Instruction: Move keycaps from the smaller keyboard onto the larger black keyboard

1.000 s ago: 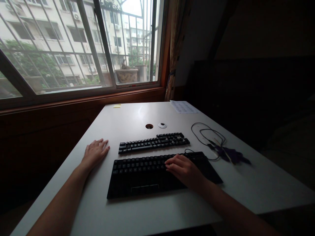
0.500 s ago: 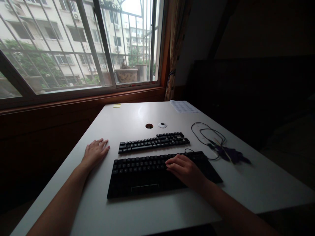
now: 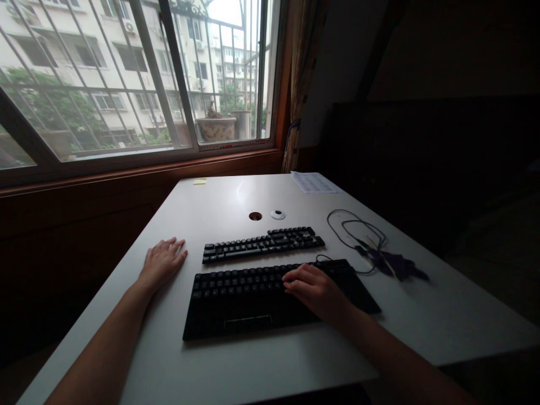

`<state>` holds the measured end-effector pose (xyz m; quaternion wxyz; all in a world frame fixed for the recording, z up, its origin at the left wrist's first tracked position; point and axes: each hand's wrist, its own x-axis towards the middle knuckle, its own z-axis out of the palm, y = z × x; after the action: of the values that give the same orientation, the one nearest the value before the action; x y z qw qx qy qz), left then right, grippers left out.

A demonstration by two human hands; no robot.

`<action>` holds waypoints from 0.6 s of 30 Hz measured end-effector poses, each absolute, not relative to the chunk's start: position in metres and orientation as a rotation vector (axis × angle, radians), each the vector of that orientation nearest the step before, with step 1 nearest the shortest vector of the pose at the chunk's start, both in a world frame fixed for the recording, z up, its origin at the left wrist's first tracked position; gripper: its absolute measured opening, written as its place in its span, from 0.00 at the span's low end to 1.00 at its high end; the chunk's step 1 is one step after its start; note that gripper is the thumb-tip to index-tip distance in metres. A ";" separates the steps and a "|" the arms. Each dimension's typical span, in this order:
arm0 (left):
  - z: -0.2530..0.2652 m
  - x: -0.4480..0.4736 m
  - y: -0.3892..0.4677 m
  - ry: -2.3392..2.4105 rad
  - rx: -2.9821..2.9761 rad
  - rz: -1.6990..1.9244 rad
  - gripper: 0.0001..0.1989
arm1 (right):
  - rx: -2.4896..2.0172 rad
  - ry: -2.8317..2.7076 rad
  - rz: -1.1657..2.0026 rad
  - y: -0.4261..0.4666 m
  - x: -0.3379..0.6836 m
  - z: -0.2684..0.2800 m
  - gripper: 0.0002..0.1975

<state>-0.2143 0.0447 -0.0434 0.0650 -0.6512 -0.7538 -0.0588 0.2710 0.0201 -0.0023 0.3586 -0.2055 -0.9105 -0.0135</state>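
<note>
Where the white table [image 3: 228, 365] runs toward its left edge, the left hand [image 3: 163, 260] lies palm down on the bare top, fingers loosely spread and holding nothing. Beyond it, near the far left corner, is a small yellow slip [image 3: 199, 181]. Next along comes the black keyboard [image 3: 253, 301], lying before the person with rows of keys toward its back (its front part is too dark to make out well). Just behind, and apart from it, several rows of black keycaps [image 3: 261, 247] lie together on the table. Farther back are a round hole [image 3: 255, 216] and, just right of it, a white ring [image 3: 278, 217]. The right hand [image 3: 310, 287] is over the keyboard, right of its middle, fingers bunched at the keys; whether they pinch anything, I cannot tell. A printed sheet [image 3: 314, 183] lies near the far right corner. Rightmost, a looped black cable [image 3: 342, 210] lies by a dark purple cloth [image 3: 399, 266] with a thin stick [image 3: 387, 262] across it.
</note>
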 end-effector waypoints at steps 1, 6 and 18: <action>-0.043 -0.214 0.045 -2.274 -1.965 -0.177 0.30 | -0.530 -2.345 -0.012 0.020 0.271 -0.002 0.06; -0.044 -0.215 0.045 -2.269 -1.970 -0.175 0.30 | -0.559 -2.318 0.073 0.020 0.272 -0.003 0.07; -0.044 -0.216 0.046 -2.267 -1.966 -0.177 0.30 | -0.577 -2.295 0.079 0.022 0.276 -0.007 0.05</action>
<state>-0.2158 0.0456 -0.0440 0.0676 -0.6525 -0.7525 -0.0587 0.2763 0.0218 -0.0072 0.3774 -0.2255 -0.8976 0.0308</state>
